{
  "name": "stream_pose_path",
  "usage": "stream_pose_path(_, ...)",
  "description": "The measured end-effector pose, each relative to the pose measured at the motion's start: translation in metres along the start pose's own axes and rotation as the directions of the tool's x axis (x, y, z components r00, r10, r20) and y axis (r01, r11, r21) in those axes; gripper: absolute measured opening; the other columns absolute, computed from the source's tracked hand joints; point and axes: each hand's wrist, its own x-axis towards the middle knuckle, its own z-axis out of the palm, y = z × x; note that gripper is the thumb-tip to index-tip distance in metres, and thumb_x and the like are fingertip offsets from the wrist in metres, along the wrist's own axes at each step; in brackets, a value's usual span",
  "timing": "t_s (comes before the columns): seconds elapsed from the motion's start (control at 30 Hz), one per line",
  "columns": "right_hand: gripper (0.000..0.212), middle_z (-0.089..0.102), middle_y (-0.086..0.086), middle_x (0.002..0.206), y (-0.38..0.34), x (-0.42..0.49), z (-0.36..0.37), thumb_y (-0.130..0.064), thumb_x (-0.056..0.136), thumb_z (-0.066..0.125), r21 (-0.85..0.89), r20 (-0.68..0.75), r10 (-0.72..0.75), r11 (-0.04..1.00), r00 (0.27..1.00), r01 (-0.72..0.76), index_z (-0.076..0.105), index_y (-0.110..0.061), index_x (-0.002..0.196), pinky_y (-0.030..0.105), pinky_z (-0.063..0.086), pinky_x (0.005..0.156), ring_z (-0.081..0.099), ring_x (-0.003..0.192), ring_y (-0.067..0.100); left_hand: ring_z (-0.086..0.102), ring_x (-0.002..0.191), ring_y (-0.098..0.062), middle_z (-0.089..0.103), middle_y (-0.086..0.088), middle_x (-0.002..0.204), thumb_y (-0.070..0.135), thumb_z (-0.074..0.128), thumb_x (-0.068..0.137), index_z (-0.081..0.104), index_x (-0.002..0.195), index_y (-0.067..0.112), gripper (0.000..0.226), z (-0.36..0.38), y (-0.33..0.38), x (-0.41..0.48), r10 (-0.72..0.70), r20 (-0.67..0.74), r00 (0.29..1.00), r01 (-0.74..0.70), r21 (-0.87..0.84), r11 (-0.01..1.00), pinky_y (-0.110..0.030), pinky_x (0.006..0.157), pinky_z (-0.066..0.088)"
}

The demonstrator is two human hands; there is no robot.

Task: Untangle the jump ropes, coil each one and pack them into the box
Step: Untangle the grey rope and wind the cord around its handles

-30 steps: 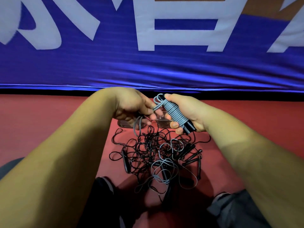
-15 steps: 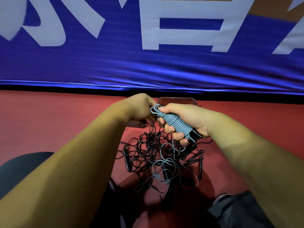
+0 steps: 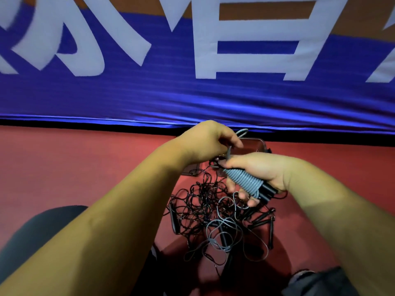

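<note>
Now we finish one coil: our right hand (image 3: 260, 169) grips the grey rope (image 3: 241, 180) wound round its handles (image 3: 267, 192), our left hand (image 3: 207, 144) pinches its loose end. Next, likely, tuck that end and set it in the clear box (image 3: 256, 146) just behind.

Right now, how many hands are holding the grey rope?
2. The right hand grips the coiled grey rope above the tangle; the left hand pinches its loose end just above. No other hands show.
</note>
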Motion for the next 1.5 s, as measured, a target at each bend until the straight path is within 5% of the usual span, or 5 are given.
stream_pose_path(0.33,0.031,0.057,0.003,0.069,-0.013,0.003,-0.001,-0.05,0.108,0.052,0.23,-0.224,-0.135,0.955,0.965,0.187,0.056,-0.02,0.106,0.031,0.052,0.049,0.056,0.051,0.018,0.065,0.077,-0.019,0.076,-0.007,0.089,0.002,0.065,0.098,0.055,0.137,0.025,0.046,0.015,0.009,0.007,-0.064,-0.284,0.957,-0.075,-0.454,0.888,-0.043,0.078,0.057)
stream_pose_path(0.7,0.043,0.049,0.004,0.072,-0.014,0.008,-0.005,-0.057,0.096,0.057,0.493,-0.306,-0.207,0.801,0.929,0.341,0.055,-0.016,0.11,0.028,0.041,0.053,0.044,0.051,0.018,0.068,0.075,-0.017,0.077,-0.008,0.084,0.013,0.078,0.091,0.078,0.09,0.008,0.005,0.016,-0.005,0.013,-0.36,-0.232,0.904,0.124,-0.662,0.739,-0.039,0.087,0.059)
stream_pose_path(1.07,0.045,0.051,0.008,0.059,-0.013,0.021,0.003,-0.054,0.108,0.047,0.348,-0.475,-0.315,0.791,0.822,0.504,0.056,-0.012,0.095,0.032,0.048,0.048,0.046,0.043,0.024,0.064,0.055,-0.01,0.073,-0.01,0.072,0.013,0.077,0.094,0.073,0.089,0.011,0.006,0.028,-0.012,0.003,-0.313,-0.304,0.9,0.198,-0.357,0.913,-0.025,0.057,0.056)
stream_pose_path(1.3,0.038,0.054,0.014,0.068,-0.013,0.027,0.008,-0.047,0.11,0.046,0.23,-0.521,-0.4,0.785,0.754,0.576,0.056,-0.011,0.112,0.033,0.048,0.048,0.048,0.045,0.024,0.067,0.07,-0.016,0.068,-0.012,0.077,-0.004,0.064,0.093,0.071,0.097,-0.003,0.008,0.032,-0.002,0.013,-0.499,-0.091,0.862,0.121,-0.918,0.377,-0.029,0.089,0.058)
stream_pose_path(1.5,0.027,0.06,0.012,0.071,-0.011,0.026,0.01,-0.045,0.109,0.045,0.142,-0.558,-0.404,0.814,0.725,0.563,0.055,-0.019,0.106,0.037,0.051,0.051,0.052,0.046,0.024,0.075,0.102,-0.029,0.076,-0.021,0.109,-0.015,0.062,0.092,0.071,0.107,0.0,0.023,0.035,-0.014,0.017,-0.626,-0.112,0.772,0.068,-0.964,0.257,-0.027,0.082,0.062)
